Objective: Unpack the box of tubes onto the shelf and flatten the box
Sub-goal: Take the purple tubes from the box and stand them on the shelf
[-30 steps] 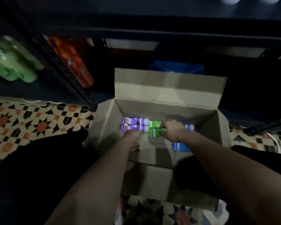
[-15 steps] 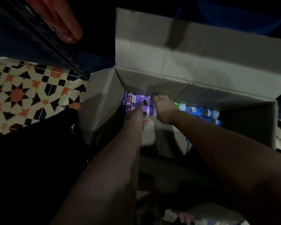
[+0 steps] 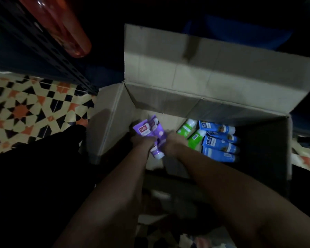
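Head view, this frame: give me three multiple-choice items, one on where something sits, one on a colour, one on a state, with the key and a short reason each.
1. Where do the blue tubes lie?
A. On the tiled floor
B. In the right part of the cardboard box
C. On the shelf

2. What colour are the tubes held by the left hand and right hand?
A. Purple
B. Orange
C. White

3. What state are the box's top flaps in?
A. Taped shut
B. Folded flat
C. Open, far flap standing up

Key: 1 B, they lie on the box bottom beside the green tubes. 2 A, the purple tubes are gripped between both hands. 3 C, the inside is fully visible and the far flap rises behind it.
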